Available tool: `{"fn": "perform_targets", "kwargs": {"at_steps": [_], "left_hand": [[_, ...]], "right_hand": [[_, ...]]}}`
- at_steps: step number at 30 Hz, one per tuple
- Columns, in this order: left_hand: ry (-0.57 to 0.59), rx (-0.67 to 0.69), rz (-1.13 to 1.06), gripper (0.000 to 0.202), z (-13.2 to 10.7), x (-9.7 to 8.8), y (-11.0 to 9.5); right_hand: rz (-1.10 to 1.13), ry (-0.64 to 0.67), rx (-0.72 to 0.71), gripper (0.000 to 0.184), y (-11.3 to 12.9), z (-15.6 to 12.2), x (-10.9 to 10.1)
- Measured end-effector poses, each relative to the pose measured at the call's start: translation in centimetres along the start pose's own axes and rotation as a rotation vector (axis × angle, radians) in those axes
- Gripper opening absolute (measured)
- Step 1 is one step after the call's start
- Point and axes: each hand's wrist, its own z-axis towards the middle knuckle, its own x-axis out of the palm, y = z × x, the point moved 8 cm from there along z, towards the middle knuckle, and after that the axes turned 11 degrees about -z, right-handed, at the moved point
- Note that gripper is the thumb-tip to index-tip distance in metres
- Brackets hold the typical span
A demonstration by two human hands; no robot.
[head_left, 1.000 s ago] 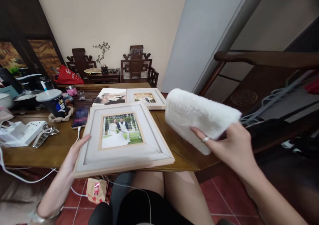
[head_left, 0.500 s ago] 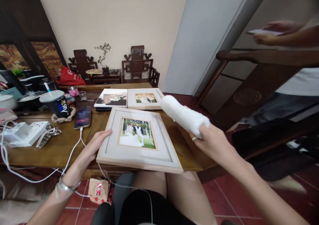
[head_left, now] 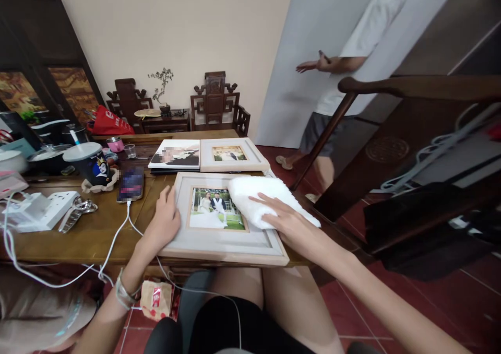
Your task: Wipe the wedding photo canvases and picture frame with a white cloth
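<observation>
A light wooden picture frame point(head_left: 227, 252) with a photo of a couple lies near the table's front edge. My left hand point(head_left: 166, 221) grips its left side, fingers along the outer edge; the fingers' undersides are hidden. On the frame's right half, a fluffy white cloth point(head_left: 250, 192) covers part of the photo and the right border. My right hand point(head_left: 287, 218) holds this cloth from above, its fingers pressed into the pile. Behind lie a second frame point(head_left: 256, 158) and a white-and-black photo panel point(head_left: 168, 155).
To the left stand a lidded cup point(head_left: 92, 161), a charging phone point(head_left: 131, 184) and a white power strip point(head_left: 55, 210), with cables trailing over the table edge. A wooden chair point(head_left: 387, 87) is at right. Beyond it a person in a white shirt point(head_left: 376, 25) stands.
My right hand has brought the cloth down and left onto the frame, where it now lies flattened. The frame sits flatter on the table. The person at right has shifted to the left.
</observation>
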Motion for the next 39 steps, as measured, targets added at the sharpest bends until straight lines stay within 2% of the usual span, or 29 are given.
{"fn": "perform_targets", "kwargs": {"at_steps": [3,6,9,10,12,14,16,19,21,24,28,35,37,39], "left_hand": [[0.06,0.163,-0.027,0.063,0.2,1.1,-0.9],[0.141,0.199,-0.026,0.06,0.3,2.0,-0.8],[0.135,0.19,-0.024,0.057,0.4,2.4,-0.3],[0.121,0.189,-0.024,0.055,0.4,2.4,-0.3],[0.097,0.187,-0.023,0.05,0.4,2.4,-0.2],[0.09,0.186,-0.022,0.045,0.5,2.4,-0.1],[0.085,0.188,-0.02,0.042,0.5,2.3,-0.1],[0.073,0.203,-0.022,0.043,0.6,2.1,-0.4],[0.075,0.226,-0.028,0.047,0.5,2.1,-0.6],[0.083,0.257,-0.041,0.053,0.4,2.2,-0.6],[0.078,0.249,-0.039,0.052,0.2,2.3,0.2],[0.033,0.235,-0.012,0.049,0.2,2.4,0.8],[0.021,0.244,-0.007,0.049,0.3,2.4,0.7],[0.019,0.25,0.003,0.048,0.4,2.5,0.6]], "right_hand": [[0.004,0.021,0.011,0.05,-0.6,0.2,-0.2],[-0.025,0.034,0.129,0.05,-2.5,1.4,-1.3],[-0.14,-0.124,0.302,0.045,-4.1,4.1,-4.3],[-0.185,-0.198,0.302,0.044,-3.8,5.5,-5.2],[-0.262,-0.293,0.177,0.046,-1.7,8.8,-5.8],[-0.344,-0.237,0.007,0.049,1.2,12.5,-4.2],[-0.392,-0.09,-0.126,0.049,3.8,15.5,-1.3],[-0.421,0.102,-0.262,0.045,6.4,17.8,2.8],[-0.399,0.192,-0.293,0.044,7.0,17.9,4.5],[-0.36,0.269,-0.249,0.042,6.1,16.9,5.4],[-0.365,0.299,-0.176,0.046,3.5,15.0,4.6],[-0.398,0.419,-0.015,0.046,-3.0,10.7,2.4],[-0.404,0.422,0.01,0.048,-4.0,9.7,1.9],[-0.404,0.41,0.014,0.052,-4.0,8.9,1.5]]}}
